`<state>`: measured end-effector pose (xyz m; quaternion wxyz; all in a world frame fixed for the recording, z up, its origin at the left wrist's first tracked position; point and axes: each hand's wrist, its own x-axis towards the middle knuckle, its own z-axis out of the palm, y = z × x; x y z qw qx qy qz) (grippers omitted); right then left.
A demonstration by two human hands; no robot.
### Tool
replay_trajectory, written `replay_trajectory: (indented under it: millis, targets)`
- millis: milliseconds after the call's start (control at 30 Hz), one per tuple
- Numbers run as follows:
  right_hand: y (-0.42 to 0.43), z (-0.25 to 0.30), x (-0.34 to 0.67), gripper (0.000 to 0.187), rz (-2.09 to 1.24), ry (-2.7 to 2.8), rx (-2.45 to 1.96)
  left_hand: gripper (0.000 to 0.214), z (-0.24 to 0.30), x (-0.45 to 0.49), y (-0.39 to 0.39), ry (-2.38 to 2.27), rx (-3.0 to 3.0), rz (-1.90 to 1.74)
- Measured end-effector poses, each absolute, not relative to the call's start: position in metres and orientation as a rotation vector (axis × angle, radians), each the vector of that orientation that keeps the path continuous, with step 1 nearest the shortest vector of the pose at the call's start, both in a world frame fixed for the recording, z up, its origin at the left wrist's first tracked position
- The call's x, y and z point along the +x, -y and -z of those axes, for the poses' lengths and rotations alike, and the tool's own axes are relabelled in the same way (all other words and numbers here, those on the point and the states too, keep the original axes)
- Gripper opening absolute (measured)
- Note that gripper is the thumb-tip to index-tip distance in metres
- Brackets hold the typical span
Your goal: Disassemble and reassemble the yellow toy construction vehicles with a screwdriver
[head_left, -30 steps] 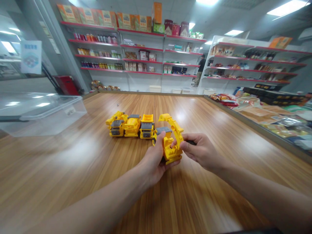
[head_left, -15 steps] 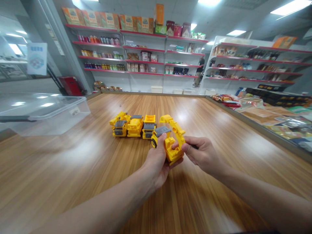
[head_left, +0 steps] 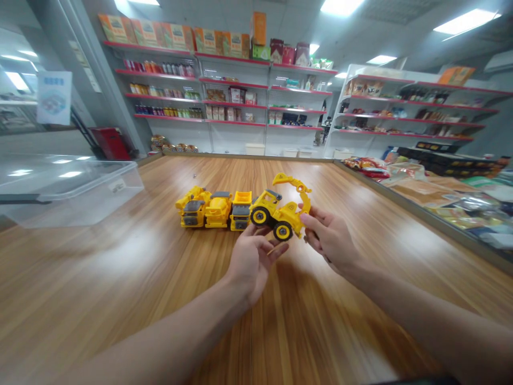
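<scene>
Toy digger (head_left: 290,212) is being held tilted above the table (head_left: 100,289), its cab end riding higher and its boom arching up. Starting from the left, a clear plastic bin (head_left: 80,213) is sitting along the table's left side, and a stretch of wood is separating it from three yellow toy trucks (head_left: 218,209), which are standing side by side well inside the edges. Next, the left hand (head_left: 250,262) is reaching under the digger, fingers loosely curled; whether it is gripping, I cannot tell. Above it, the digger's cab end is overlapping the nearest truck in my view. Farther right, the right hand (head_left: 331,232) is grasping the digger's rear end. Beyond, broad tabletop is running to the right rim (head_left: 425,214), with packaged goods (head_left: 425,187) lying past it.
</scene>
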<state>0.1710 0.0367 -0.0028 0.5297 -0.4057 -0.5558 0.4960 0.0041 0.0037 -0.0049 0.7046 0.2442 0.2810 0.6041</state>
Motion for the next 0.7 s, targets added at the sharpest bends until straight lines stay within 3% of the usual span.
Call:
replay_trajectory:
  millis: [233, 433, 567, 700]
  targets:
    - [-0.057, 0.012, 0.192, 0.029, -1.375, 1.331, -0.975, 0.007, 0.01, -0.001, -0.012, -0.748, 0.368, -1.294]
    - [-0.066, 0.021, 0.2, 0.036, -1.293, 1.454, -0.996, 0.024, 0.008, -0.005, -0.013, -0.867, 0.413, -1.309]
    - [-0.061, 0.016, 0.198, 0.027, -1.197, 1.686, -0.992, 0.019, 0.013, -0.007, -0.017, -0.996, 0.471, -1.298]
    - [-0.055, 0.008, 0.193, 0.036, -0.996, 1.897, -0.993, 0.014, 0.022, -0.007, -0.022, -1.054, 0.557, -1.295]
